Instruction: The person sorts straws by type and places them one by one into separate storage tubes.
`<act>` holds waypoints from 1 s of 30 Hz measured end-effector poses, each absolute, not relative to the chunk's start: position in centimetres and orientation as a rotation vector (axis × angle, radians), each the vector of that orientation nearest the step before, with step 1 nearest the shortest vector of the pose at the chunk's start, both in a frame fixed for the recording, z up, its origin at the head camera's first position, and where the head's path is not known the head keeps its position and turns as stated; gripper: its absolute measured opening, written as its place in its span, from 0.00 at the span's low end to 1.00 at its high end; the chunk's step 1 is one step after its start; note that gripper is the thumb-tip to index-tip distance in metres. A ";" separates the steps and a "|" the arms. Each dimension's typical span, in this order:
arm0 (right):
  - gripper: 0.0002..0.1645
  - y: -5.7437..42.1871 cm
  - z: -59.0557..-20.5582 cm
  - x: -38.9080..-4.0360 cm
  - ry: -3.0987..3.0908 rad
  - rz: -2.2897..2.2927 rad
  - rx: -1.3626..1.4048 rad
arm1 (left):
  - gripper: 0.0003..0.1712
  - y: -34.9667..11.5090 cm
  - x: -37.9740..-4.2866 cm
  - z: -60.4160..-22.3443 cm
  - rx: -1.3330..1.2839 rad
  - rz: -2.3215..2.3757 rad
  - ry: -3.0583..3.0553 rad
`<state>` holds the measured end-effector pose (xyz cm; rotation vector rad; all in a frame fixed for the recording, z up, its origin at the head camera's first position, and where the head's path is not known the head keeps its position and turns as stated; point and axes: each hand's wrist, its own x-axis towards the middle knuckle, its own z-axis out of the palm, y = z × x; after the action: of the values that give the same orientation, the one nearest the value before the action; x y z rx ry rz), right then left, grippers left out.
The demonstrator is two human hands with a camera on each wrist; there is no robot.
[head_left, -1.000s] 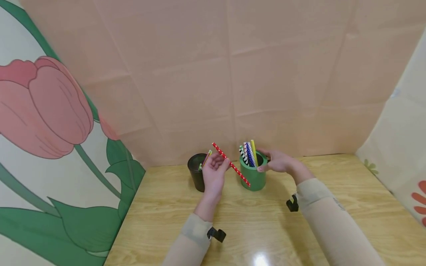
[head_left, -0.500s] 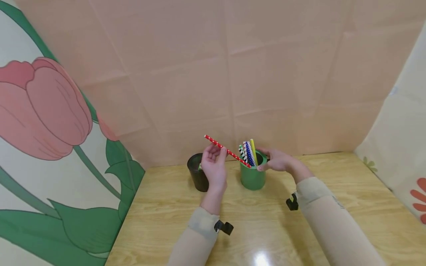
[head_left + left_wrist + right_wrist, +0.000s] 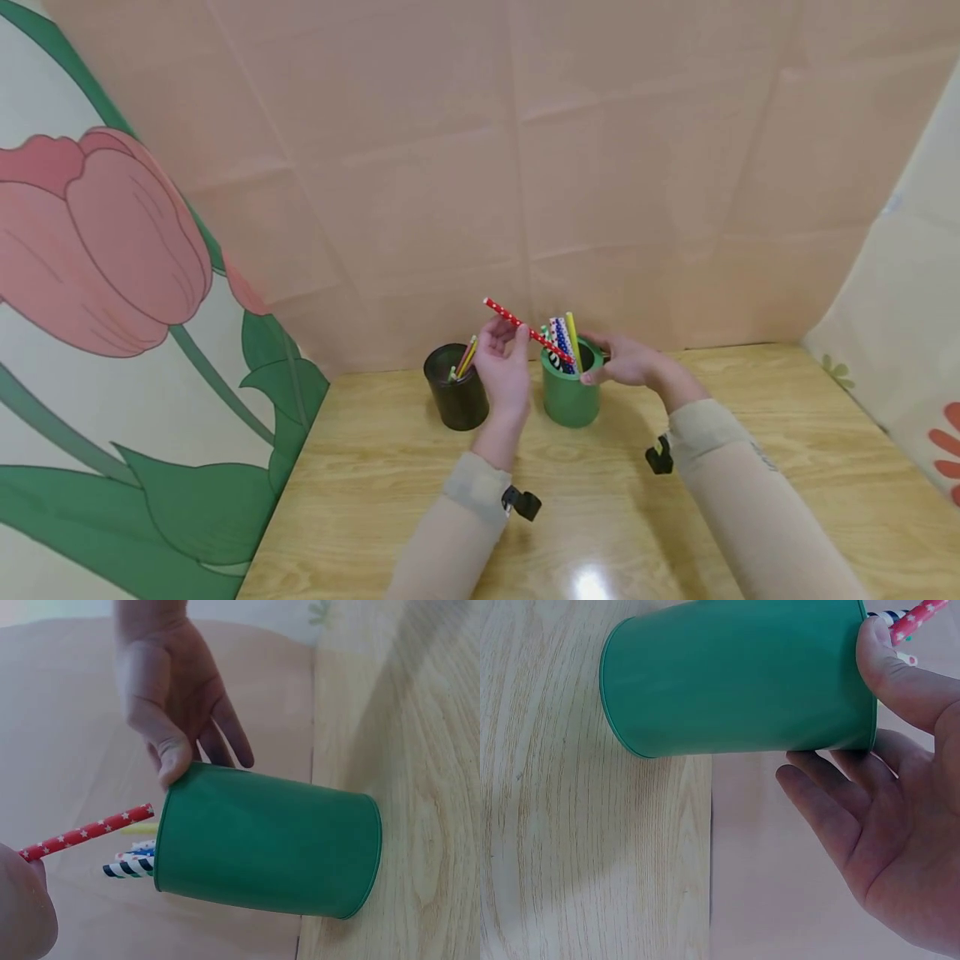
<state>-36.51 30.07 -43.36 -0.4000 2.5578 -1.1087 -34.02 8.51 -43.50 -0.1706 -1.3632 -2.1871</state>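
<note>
My left hand [image 3: 506, 375] pinches a red paper straw with white stars [image 3: 502, 312] between thumb and fingers. It slants down to the right, its lower end over the mouth of a green pen-holder cup [image 3: 572, 402]. In the left wrist view the straw's tip [image 3: 139, 813] stands just outside the rim. The green cup is upright on the table and holds several patterned straws, including a yellow straw [image 3: 573, 337] and a black-and-white striped straw [image 3: 127, 868]. My right hand [image 3: 632, 362] grips the cup at its right rim, thumb on the near side.
A black cup [image 3: 459, 407] with a few thin yellow and dark straws [image 3: 467, 357] stands left of the green cup, partly behind my left hand. The wooden table [image 3: 360, 483] meets a pinkish paper-covered wall [image 3: 405, 208] at the back. A tulip mural [image 3: 120, 242] covers the left side.
My left hand has moved right and up, carrying the red straw from in front of the green cup to over its mouth. The right hand stays on the cup.
</note>
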 end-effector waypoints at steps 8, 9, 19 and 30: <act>0.60 30.1 -43.6 -36.6 2.560 -1.118 -0.398 | 0.16 9.4 -34.5 -44.3 -0.181 -2.115 -1.542; 0.60 30.1 -43.6 -36.6 2.562 -1.116 -0.403 | 0.16 9.5 -34.5 -44.4 -0.176 -2.110 -1.563; 0.60 29.9 -43.7 -36.7 2.568 -1.115 -0.396 | 0.14 10.5 -34.6 -45.1 -0.168 -2.085 -1.656; 0.60 30.2 -43.6 -36.5 2.561 -1.137 -0.446 | 0.20 10.1 -34.4 -45.8 -0.220 -2.117 -1.728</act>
<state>-36.52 30.21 -43.57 -0.4460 2.5610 -1.1365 -34.42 10.06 -45.85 -0.2199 -1.7281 -2.1167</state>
